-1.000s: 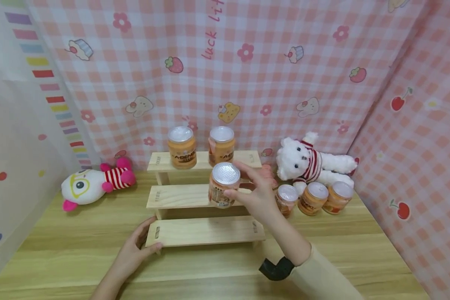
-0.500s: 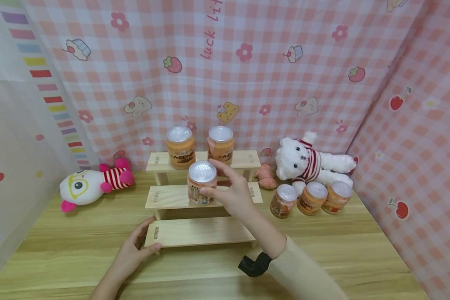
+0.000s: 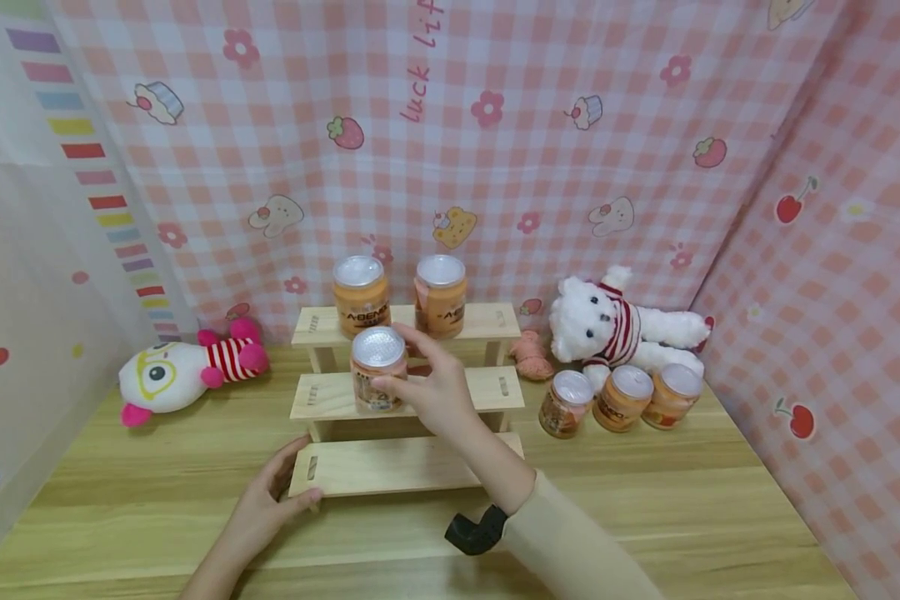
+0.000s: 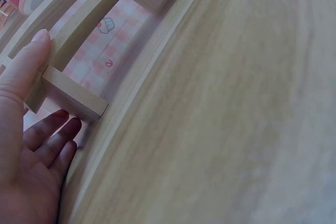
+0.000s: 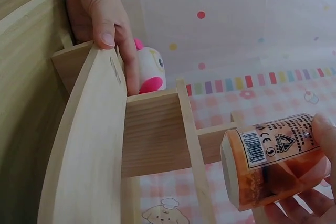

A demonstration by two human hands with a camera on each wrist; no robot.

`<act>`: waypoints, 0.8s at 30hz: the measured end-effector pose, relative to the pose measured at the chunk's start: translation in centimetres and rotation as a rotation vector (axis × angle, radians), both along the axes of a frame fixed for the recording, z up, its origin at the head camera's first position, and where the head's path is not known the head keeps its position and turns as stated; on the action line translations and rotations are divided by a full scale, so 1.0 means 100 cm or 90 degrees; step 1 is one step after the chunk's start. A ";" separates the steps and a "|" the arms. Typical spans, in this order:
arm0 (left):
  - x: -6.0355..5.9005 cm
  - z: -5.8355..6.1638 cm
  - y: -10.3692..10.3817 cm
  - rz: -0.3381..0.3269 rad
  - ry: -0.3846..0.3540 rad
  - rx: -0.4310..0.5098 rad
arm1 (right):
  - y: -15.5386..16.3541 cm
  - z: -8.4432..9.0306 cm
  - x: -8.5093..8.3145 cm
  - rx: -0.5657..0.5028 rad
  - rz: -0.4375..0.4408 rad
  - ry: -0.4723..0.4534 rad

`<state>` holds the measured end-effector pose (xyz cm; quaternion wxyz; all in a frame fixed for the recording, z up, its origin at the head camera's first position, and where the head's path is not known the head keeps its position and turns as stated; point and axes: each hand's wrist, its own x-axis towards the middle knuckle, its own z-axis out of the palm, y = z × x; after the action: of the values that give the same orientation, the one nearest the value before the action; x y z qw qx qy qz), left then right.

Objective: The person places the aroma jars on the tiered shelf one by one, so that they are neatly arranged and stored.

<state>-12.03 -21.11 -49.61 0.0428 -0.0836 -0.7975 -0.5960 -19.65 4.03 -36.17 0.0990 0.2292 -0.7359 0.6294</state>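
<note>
Your right hand [image 3: 427,392] reaches forward, arm extended, fingers and thumb curled in a grip. Your left hand [image 3: 270,496] lies low, thumb raised, fingers relaxed.

Six orange jars [image 3: 378,369], two plush toys [image 3: 621,327], one three-step wooden rack [image 3: 408,463], two hands [image 3: 429,392].
</note>
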 end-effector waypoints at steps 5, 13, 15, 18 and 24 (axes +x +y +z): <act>0.000 -0.001 0.000 -0.001 0.010 0.000 | -0.007 -0.007 -0.002 0.001 -0.006 0.021; 0.000 -0.002 0.000 -0.004 0.010 -0.003 | -0.014 -0.012 -0.004 0.012 -0.016 0.009; 0.000 -0.001 0.000 -0.003 0.006 -0.005 | -0.015 -0.013 -0.004 0.014 -0.017 0.011; 0.001 0.000 0.000 -0.003 -0.005 -0.007 | -0.017 -0.013 -0.005 0.021 -0.021 0.016; 0.000 0.000 0.000 -0.005 -0.003 -0.006 | -0.019 -0.012 -0.006 0.039 -0.032 0.002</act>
<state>-12.06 -21.06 -49.59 0.0384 -0.0853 -0.8002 -0.5924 -20.23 2.18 -37.36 0.1088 0.2143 -0.7600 0.6038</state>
